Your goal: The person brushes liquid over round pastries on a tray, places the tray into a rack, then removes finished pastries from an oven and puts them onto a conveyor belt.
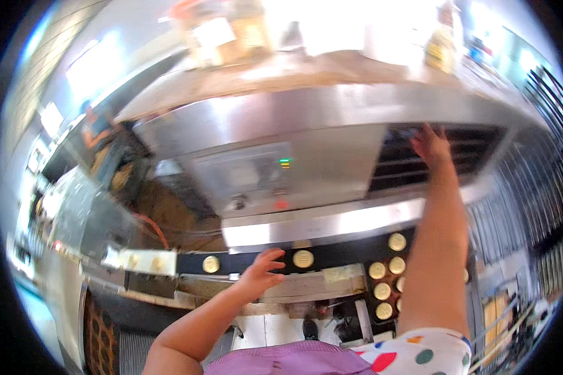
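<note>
My left hand [263, 274] hovers at the near edge of a dark conveyor belt [244, 262], its fingers apart and nothing in them. Just right of its fingertips lies a pale yellow round pastry [303, 259] with a pressed top; another round pastry [211, 264] is farther left on the belt. My right arm stretches far forward. My right hand [430, 147] is at a dark slatted opening [463, 150] in a steel machine, fingers spread; I cannot tell whether they touch it. Several more round pastries [382, 290] sit in loose rows on a dark tray beside my right forearm, which hides some.
The steel machine [331, 156] carries a control panel [250, 172] with lit indicators. Blurred containers [441, 50] stand on its top. Dark metal racks [544, 181] rise at the right. Another person [97, 131] is at the far left. A pale slab [141, 261] lies at the belt's left end.
</note>
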{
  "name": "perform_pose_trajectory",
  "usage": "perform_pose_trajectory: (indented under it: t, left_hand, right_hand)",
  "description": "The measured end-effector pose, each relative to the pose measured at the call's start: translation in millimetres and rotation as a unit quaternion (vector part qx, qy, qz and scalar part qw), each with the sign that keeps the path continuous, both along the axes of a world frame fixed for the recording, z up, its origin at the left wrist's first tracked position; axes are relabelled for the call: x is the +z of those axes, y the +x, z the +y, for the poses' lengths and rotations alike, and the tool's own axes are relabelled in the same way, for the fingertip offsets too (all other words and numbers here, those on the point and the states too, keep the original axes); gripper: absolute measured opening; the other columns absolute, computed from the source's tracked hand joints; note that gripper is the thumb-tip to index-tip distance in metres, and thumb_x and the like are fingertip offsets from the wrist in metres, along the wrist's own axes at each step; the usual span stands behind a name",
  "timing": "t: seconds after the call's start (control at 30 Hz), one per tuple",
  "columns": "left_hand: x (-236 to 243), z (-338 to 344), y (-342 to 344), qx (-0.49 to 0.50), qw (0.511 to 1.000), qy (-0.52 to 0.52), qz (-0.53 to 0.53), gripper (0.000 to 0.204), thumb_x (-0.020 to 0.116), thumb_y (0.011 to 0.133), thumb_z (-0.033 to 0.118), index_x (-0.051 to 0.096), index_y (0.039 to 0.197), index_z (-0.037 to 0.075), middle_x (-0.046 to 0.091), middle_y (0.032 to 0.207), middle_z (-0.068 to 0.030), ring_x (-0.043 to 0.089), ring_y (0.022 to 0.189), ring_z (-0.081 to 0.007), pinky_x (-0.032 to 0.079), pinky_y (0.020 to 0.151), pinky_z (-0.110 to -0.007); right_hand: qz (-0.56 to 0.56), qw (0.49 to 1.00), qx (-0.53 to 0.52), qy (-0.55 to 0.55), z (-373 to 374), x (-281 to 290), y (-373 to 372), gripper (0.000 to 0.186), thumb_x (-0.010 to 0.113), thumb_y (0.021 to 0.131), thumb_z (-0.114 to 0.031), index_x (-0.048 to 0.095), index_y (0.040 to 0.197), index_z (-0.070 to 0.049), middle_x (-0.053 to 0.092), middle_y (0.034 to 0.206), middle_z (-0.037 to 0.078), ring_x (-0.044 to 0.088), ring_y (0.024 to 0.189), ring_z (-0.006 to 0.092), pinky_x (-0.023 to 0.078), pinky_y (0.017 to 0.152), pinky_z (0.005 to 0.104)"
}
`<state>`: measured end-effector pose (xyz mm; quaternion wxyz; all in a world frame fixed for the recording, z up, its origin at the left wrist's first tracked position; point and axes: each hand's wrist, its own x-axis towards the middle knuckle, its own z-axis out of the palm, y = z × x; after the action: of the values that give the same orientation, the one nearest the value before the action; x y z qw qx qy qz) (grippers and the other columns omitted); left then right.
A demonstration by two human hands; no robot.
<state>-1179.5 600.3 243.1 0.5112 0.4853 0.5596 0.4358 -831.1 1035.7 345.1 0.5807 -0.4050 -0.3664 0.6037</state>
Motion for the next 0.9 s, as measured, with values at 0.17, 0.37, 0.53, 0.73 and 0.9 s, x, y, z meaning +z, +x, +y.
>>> perform_pose_trajectory:
  t: [0.17,0.37,0.53,0.73,0.9]
  left_hand:
    - [5,-55,6,0.004,0.998,-0.051,-0.022,0.052,0.058,0.089,0.008,0.039,0.137,0.009,0.044,0.133,-0.0052,0.050,0.114,-0.0169,0.044,0.091,-0.031]
    - [-19,-173,21,0.002,0.999,-0.025,0.024,0.025,0.062,0.089,0.015,0.059,0.113,0.008,0.062,0.100,-0.0026,0.057,0.094,-0.0113,0.045,0.084,-0.028]
    - [-29,-308,36,0.003,0.999,-0.025,0.039,0.019,0.066,0.086,0.025,0.063,0.087,0.006,0.061,0.074,-0.0005,0.054,0.069,-0.0083,0.045,0.061,-0.026]
    - [-53,-447,38,-0.012,0.988,-0.108,0.108,0.042,0.056,0.090,0.042,0.061,0.079,0.002,0.060,0.069,-0.0070,0.054,0.065,-0.0150,0.045,0.063,-0.031]
    - [-129,-571,40,0.038,0.974,-0.133,0.179,0.042,0.052,0.090,0.041,0.062,0.082,0.001,0.063,0.074,-0.0137,0.059,0.071,-0.0259,0.046,0.069,-0.038]
  right_hand:
    - [-0.015,0.998,0.057,0.012,-117,-62,-9,0.063,0.063,0.087,-0.038,0.031,0.139,-0.022,0.064,0.081,0.007,0.064,0.064,0.0207,0.047,0.043,0.0283]
    - [-0.055,0.961,0.161,-0.216,-362,-222,-64,0.034,0.056,0.090,-0.040,0.051,0.112,-0.015,0.065,0.086,0.007,0.062,0.063,0.0216,0.048,0.049,0.0369]
    - [-0.097,0.908,0.274,-0.302,-589,-235,-89,0.029,0.051,0.094,-0.025,0.049,0.120,-0.012,0.066,0.091,0.012,0.067,0.070,0.0256,0.054,0.052,0.0357]
    - [-0.151,0.890,0.303,-0.305,-770,-240,-58,0.035,0.048,0.095,-0.022,0.044,0.128,-0.009,0.065,0.097,0.015,0.067,0.072,0.0263,0.054,0.052,0.0341]
    - [-0.205,0.884,0.319,-0.274,-881,-213,-23,0.040,0.051,0.093,-0.017,0.045,0.129,-0.001,0.065,0.100,0.016,0.068,0.075,0.0227,0.053,0.054,0.0309]
